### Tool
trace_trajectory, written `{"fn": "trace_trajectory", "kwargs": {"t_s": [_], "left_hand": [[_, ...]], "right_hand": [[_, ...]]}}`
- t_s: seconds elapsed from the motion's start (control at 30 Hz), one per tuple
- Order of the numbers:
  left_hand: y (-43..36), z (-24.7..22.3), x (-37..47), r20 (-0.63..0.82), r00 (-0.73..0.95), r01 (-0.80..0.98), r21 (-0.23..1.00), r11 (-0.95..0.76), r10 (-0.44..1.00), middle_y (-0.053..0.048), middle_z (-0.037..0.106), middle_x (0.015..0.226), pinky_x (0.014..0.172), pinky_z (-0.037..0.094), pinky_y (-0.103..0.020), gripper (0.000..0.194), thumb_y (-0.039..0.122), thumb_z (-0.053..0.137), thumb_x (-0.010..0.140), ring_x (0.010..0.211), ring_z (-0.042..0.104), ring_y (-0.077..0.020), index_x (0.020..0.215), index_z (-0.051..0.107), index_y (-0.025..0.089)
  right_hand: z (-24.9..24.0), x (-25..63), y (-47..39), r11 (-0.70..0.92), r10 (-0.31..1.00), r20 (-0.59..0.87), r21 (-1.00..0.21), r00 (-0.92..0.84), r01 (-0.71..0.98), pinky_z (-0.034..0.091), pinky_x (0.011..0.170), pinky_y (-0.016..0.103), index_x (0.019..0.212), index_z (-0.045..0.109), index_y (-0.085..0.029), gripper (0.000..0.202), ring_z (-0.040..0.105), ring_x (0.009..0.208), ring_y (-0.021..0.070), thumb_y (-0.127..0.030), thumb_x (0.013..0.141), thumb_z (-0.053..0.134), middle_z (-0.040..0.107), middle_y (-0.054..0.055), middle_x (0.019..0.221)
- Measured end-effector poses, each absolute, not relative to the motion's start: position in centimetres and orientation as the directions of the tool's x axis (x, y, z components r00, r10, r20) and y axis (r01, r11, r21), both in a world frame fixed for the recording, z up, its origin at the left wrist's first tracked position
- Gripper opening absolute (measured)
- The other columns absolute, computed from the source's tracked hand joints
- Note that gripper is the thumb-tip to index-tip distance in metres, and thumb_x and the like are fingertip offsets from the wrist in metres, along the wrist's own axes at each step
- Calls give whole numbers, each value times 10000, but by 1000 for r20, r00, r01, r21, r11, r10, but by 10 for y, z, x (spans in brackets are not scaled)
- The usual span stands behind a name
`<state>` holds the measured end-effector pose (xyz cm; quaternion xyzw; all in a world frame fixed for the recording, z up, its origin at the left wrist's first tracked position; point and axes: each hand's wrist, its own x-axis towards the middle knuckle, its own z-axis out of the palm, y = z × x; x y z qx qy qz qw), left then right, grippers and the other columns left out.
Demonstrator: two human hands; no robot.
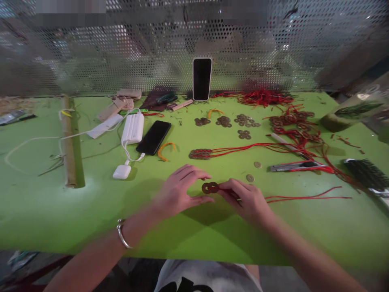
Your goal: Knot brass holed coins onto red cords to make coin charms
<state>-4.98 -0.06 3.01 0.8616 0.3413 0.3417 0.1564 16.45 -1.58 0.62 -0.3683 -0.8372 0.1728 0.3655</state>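
- Coins, round, brown metal, with center holes (210,187): a small overlapping group, located between the two hands above the green tabletop (127,221).
- Right hand (247,198): grip closed; thumb and fingers pinch the coins at their right edge. Loose red cord (306,198) extends rightward from beside this hand.
- Left hand (178,190): grip open; thumb and fingers are spread around the left side of the coins. Whether a fingertip touches them cannot be told. A silver bangle (122,236) encircles the wrist.
- Corded coin bundle (200,153): lies beyond the hands, with long red cords running to the right.
- Two single coins: one (250,178) lies near the right hand, the other (257,164) slightly farther back.
- Coin clusters (224,121): lie farther back, in front of the upright phone with white edge (202,79).
- Gray box cutter (291,166): lies to the right of the single coins, by red cord.
- Tangled red cord with coins (296,125): occupies the right rear area.
- Black phone (154,138): lies left of the corded coin bundle, beside a white power bank (133,127). An orange curved strip (162,150) lies at its right.
- Black-bristled brush (366,174): lies at the far right.
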Motion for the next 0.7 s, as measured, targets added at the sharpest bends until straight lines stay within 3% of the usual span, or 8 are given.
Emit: {"fn": "trace_trajectory", "kwargs": {"t_s": [0.07,0.3,0.6,0.7], "left_hand": [[3,34,-47,499,530,436,534,-725,686,-79,673,939,780,508,-298,472,394,733,741,873,616,-183,1105,581,133],[0,32,-40,527,465,303,660,-687,711,-43,694,826,712,506,-271,242,264,741,757,777,622,-157,952,646,157],[-4,28,-45,529,442,292,679,-674,724,-37,695,853,696,515,-259,299,256,739,761,776,625,-153,1039,650,189],[-4,25,-45,545,424,293,673,-679,723,-36,695,830,663,509,-254,303,231,749,751,748,624,-149,1035,655,183]], "right_hand": [[10,168,-15,677,736,523,-571,-429,465,391,484,141,913,561,-165,73,532,516,49,-196,930,497,644,0,706],[12,173,-17,695,718,534,-580,-447,425,395,503,152,939,558,-177,53,519,533,57,-161,913,514,605,-18,683],[13,170,-20,670,739,471,-589,-483,451,390,500,149,901,557,-185,64,499,502,49,-184,927,498,584,-35,638],[13,168,-20,652,758,467,-573,-456,497,397,481,146,977,568,-189,90,499,474,47,-200,929,493,614,-31,652]]}}
